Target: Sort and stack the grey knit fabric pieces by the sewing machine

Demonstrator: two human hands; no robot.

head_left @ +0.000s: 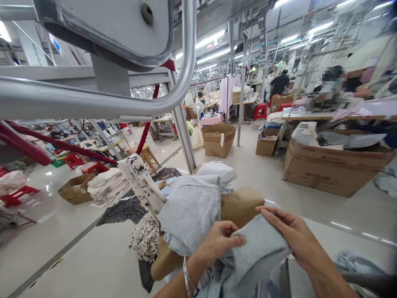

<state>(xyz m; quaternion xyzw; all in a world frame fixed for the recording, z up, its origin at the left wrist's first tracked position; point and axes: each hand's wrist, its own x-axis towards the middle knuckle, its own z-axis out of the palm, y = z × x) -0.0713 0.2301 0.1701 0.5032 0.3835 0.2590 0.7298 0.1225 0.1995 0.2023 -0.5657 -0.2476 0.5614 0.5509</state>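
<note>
Both of my hands hold a piece of light grey-blue fabric (260, 244) in front of me. My left hand (218, 242), with a bracelet at the wrist, pinches its left edge between thumb and fingers. On the right, my right hand (287, 229) grips the upper corner with thumb and fingertips. The lower part of the fabric hangs down out of the frame. Just beyond my left hand lies a pile of similar grey fabric (192, 211) on top of a cardboard box (243, 205). A leopard-spotted cloth (145, 238) hangs at the box's left side.
A metal tube frame (155, 105) crosses the upper left close to me. Large cardboard boxes (328, 169) stand on the floor at right, another box (218, 140) at centre. A sewing table (335, 116) with a person (356, 85) is at the far right.
</note>
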